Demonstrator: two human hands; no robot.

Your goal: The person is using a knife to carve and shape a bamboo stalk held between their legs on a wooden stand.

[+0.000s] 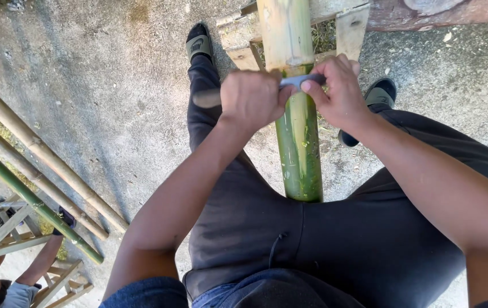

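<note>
Left hand (251, 98) is clenched round the knife (289, 82) handle, right hand (338, 91) pinches the blade's far end, pressed across the green bamboo pole (298, 148), which runs from the lap onto the wooden stand (351, 28).

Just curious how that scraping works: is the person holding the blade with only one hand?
No: the left hand grips the blade's handle while the right hand holds its other end across the bamboo pole.
</note>
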